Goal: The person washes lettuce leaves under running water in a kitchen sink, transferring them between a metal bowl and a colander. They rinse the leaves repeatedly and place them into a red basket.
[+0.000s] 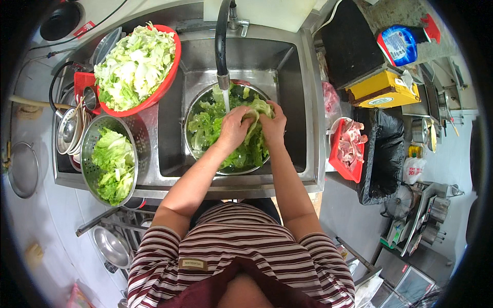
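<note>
My left hand and my right hand both grip a bunch of lettuce leaves just above a round metal basin in the sink. More green lettuce lies in water in that basin. A stream runs from the black faucet hose beside my left hand. At the left, a red plastic basket is heaped with cut pale lettuce. A steel colander below it holds several lettuce leaves.
The steel sink's rim surrounds the basin. To the right are a red tray of raw meat, a bin with a black liner, a yellow box and a blue spray bottle. Stacked bowls stand at the left.
</note>
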Motion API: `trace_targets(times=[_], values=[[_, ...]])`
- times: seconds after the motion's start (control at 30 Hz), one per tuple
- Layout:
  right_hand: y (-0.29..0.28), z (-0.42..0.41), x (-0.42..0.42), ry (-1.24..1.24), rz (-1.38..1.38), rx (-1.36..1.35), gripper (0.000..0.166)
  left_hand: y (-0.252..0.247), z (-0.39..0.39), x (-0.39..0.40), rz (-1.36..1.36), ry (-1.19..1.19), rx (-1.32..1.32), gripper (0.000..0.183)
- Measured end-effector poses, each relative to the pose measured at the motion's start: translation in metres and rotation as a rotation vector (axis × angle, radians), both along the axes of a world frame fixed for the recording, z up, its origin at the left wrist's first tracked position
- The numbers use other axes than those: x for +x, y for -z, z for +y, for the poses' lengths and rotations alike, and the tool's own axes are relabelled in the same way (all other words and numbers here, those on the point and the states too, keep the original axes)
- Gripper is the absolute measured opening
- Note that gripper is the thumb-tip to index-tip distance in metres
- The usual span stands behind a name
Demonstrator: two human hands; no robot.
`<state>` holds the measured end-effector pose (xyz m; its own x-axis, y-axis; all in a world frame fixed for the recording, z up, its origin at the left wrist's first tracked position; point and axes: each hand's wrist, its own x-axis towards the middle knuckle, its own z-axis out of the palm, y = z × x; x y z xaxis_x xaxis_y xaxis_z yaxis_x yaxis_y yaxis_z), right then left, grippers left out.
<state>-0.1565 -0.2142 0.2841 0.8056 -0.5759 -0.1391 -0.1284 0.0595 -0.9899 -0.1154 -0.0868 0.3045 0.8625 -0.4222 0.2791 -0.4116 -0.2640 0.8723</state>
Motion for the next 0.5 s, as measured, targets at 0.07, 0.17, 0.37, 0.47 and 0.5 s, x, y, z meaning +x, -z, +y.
trace_targets(times=[0.07, 0.17, 0.37, 0.47, 0.5], values=[[0.001, -0.005, -0.003, -0.036, -0.067, 0.223, 0.047, 0.002, -0.006, 0.000, 0.017, -0.062, -0.011, 0.025], [-0.012, -0.001, -0.007, -0.113, -0.110, 0.393, 0.056, 0.010, -0.007, 0.000, 0.079, -0.150, -0.008, 0.028], [0.026, 0.000, 0.009, -0.138, 0.123, -0.119, 0.076, 0.001, 0.013, -0.016, -0.158, -0.070, 0.299, 0.049], [0.041, 0.003, 0.018, -0.111, 0.242, -0.224, 0.076, 0.005, 0.034, -0.020, 0.004, -0.066, 0.771, 0.090], [0.044, 0.007, 0.020, -0.121, 0.272, -0.260, 0.076, 0.011, 0.041, -0.019, 0.072, -0.086, 0.868, 0.097]])
